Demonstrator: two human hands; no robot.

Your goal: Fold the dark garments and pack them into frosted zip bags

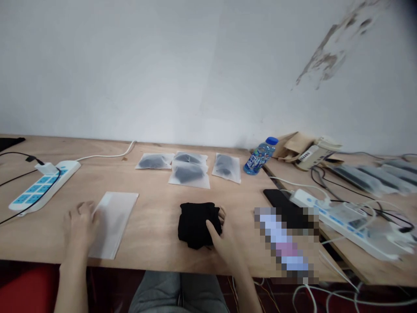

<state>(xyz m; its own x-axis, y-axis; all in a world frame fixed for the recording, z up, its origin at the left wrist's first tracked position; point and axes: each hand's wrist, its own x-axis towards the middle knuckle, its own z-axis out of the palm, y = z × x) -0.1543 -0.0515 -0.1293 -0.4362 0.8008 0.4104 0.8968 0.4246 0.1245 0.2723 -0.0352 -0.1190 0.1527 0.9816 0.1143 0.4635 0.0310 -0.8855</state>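
Clamps the folded black cloth [195, 224] by its right side with the right hand [224, 238], on the tabletop [156, 243], right of the frosted bag [114, 224]. Has the left hand [80, 228] at the bag's left edge; cannot tell whether closed on it. Could loosen the folds through one-sided hold. Could skid or crease the bag by pushing sideways.

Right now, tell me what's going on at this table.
A person sits at the table, right hand on the right edge of a bunched black cloth. The left hand is at the left edge of a flat pouch that looks empty. Farther back lie four pouches with dark contents, with a bottle to their right.
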